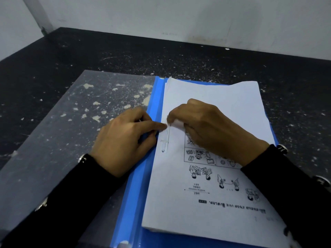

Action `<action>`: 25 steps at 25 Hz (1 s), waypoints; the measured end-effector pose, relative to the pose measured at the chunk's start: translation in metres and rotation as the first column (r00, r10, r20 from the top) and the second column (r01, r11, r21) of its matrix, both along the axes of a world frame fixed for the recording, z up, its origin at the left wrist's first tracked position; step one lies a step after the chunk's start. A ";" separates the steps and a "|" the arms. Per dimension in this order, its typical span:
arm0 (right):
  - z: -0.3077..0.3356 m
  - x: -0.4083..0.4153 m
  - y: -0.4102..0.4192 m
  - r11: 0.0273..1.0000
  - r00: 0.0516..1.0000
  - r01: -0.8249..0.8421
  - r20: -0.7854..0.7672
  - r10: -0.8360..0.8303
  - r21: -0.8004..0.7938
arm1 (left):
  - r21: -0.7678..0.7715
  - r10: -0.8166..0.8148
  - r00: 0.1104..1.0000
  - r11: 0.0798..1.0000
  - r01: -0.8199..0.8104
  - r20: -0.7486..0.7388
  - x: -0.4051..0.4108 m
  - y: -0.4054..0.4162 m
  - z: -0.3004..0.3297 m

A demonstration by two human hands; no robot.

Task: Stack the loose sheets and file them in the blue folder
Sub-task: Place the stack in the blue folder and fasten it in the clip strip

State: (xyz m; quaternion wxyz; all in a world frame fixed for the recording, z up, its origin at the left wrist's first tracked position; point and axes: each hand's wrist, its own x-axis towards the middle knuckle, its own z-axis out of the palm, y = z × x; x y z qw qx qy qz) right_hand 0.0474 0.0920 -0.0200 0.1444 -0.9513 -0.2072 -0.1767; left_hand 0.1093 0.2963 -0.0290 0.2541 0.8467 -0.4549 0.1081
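The blue folder lies open on the dark table, its clear front cover flapped out to the left. A stack of white sheets with printed cartoon drawings sits on the folder's blue back. A white plastic fastener strip lies along the sheets' left margin, beside the punch hole. My left hand rests on the spine with its forefinger pressing the strip's upper end. My right hand lies on the stack, its fingers curled and pinching at the same spot.
The black speckled table stretches to a white wall at the back. Both my arms wear black sleeves with metal snap buttons.
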 end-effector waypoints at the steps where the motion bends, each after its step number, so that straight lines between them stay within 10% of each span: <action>1: 0.001 -0.001 0.000 0.998 0.999 0.040 -0.032 -0.039 0.056 | 0.002 0.005 1.000 1.000 -0.005 0.000 0.000 0.000 0.000; 25: -0.002 0.002 0.009 0.925 0.971 0.223 -0.150 -0.184 0.308 | 0.020 0.062 0.998 0.998 -0.061 -0.003 -0.002 -0.005 0.001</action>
